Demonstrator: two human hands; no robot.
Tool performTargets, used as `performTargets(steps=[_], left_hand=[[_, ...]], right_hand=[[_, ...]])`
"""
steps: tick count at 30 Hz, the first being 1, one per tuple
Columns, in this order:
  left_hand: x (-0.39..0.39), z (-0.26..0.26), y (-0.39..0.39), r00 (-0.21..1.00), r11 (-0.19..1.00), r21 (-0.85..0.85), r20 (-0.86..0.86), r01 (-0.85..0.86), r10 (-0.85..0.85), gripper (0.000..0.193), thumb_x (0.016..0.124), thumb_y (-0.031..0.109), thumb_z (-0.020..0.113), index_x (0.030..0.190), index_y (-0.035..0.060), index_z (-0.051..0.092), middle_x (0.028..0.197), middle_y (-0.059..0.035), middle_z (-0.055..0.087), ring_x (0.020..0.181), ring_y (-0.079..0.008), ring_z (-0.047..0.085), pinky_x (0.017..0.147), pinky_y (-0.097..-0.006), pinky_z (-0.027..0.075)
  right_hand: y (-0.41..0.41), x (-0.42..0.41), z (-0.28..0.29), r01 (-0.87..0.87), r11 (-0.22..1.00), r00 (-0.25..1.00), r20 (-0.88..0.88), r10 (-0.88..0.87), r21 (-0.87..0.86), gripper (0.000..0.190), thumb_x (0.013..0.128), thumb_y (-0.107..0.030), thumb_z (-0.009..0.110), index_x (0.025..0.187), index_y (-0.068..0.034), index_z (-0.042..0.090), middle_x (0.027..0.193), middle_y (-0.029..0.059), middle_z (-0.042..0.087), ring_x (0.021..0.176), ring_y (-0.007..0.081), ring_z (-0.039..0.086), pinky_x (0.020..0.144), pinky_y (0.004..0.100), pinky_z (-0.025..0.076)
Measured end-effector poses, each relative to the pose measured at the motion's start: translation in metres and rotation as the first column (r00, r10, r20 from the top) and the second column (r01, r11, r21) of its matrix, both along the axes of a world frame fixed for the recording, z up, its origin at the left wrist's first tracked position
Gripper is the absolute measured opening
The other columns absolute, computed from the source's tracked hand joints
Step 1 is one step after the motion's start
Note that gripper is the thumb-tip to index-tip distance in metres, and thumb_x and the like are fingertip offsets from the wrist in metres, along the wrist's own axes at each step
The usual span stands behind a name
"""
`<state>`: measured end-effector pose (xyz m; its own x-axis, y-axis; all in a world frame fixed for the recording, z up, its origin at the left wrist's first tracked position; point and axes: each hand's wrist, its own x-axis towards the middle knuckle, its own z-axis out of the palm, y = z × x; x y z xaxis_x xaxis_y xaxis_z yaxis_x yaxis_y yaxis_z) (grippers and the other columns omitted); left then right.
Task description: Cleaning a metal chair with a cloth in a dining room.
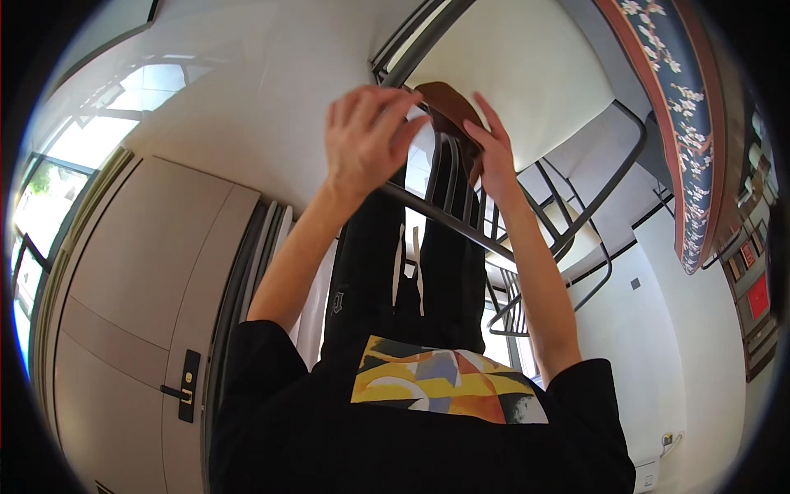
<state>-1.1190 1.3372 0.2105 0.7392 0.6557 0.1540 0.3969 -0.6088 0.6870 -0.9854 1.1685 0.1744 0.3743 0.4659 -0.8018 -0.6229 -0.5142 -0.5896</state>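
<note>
Before me, a brown leather-like item [449,106] with a curved edge lies between my two hands, over the dark metal frame of a chair [441,216]. My right hand [494,148] is at its right side, the thumb against it and another finger raised; the rest of the fingers are hidden. My left hand [370,136] is raised at its left, fingers bent and parted, the fingertips close to the brown edge. Whether they touch it I cannot tell. The chair's pale seat [531,68] shows beyond.
A second metal chair [565,228] stands past my right forearm. At upper right hangs or lies a blossom-patterned fabric with a brown border [685,123]. A grey door [136,265] with a black handle is at the left, beside grey curtains [259,234].
</note>
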Motion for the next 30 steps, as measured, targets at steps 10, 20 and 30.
performTargets(steps=[10,20,30], left_hand=[[0.063,0.037,-0.067,0.994,0.531,-0.843,0.112,0.085,0.018,0.029,0.075,0.022,0.080,0.087,0.0001,0.065,0.080,-0.0042,0.062,0.074,-0.0124,0.058,0.073,-0.0270,0.046],[0.083,0.103,-0.108,0.963,0.137,-0.964,0.205,0.229,-0.173,0.025,0.065,0.006,0.085,0.083,-0.0019,0.068,0.073,-0.0017,0.062,0.066,-0.0060,0.055,0.059,-0.0212,0.043],[0.106,0.160,-0.170,0.928,0.383,-0.847,0.359,0.369,-0.099,0.018,0.094,0.014,0.059,0.097,-0.0022,0.052,0.093,-0.0096,0.062,0.075,-0.0074,0.051,0.073,-0.0232,0.042]], right_hand=[[-0.050,0.007,0.105,0.572,0.797,0.785,-0.412,-0.463,0.194,0.053,0.083,-0.010,0.055,0.132,0.004,0.041,0.124,0.0144,0.053,0.117,0.0232,0.051,0.101,0.0364,0.038],[-0.128,0.028,0.108,0.601,0.529,0.764,-0.626,-0.157,0.600,0.087,0.077,-0.021,0.064,0.145,0.004,0.017,0.138,0.0242,0.040,0.126,0.0327,0.046,0.102,0.0400,0.043],[-0.178,0.078,0.139,0.483,0.650,0.873,-0.266,-0.409,0.587,0.045,0.084,-0.004,0.064,0.124,0.005,0.046,0.102,0.0132,0.064,0.093,0.0181,0.064,0.078,0.0264,0.053]])
